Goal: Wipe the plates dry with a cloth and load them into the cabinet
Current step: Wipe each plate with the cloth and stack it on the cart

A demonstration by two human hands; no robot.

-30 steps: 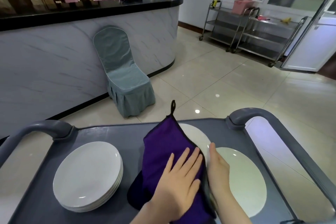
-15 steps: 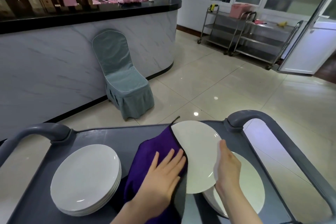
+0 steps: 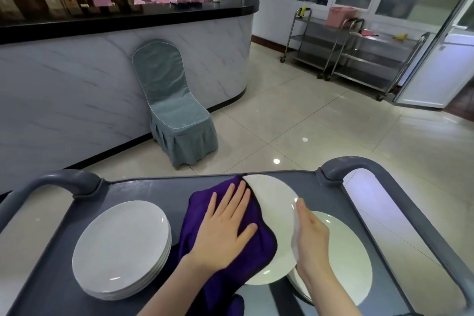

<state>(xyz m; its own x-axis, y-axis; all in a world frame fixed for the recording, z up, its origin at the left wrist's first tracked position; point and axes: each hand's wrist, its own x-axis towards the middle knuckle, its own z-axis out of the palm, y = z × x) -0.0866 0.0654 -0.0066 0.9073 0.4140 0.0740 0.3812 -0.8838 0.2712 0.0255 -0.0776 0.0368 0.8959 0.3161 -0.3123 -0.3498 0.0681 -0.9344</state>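
My left grip (image 3: 225, 228) lies open and flat, pressing the purple cloth (image 3: 198, 209) onto the tilted plate (image 3: 273, 202) above the cart's surface (image 3: 143, 192). My right grip (image 3: 311, 236) clasps that plate's rim at the cloth's 3 o'clock. The plate's bare face lies at 1 o'clock from my left palm, which I judge the nearer for sweeping it.

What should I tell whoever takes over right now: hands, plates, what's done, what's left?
Left hand: flat, pressing the cloth against the held plate.
Right hand: grips that plate's right rim, tilted up above the cart.
Left stack sits on the cart's left; right plates lie under the held one.
Done: one plate is mid-wipe. Which pile is already dry can't be told.
Left: finish this plate, wipe the rest, load all into the cabinet, which is not in view.
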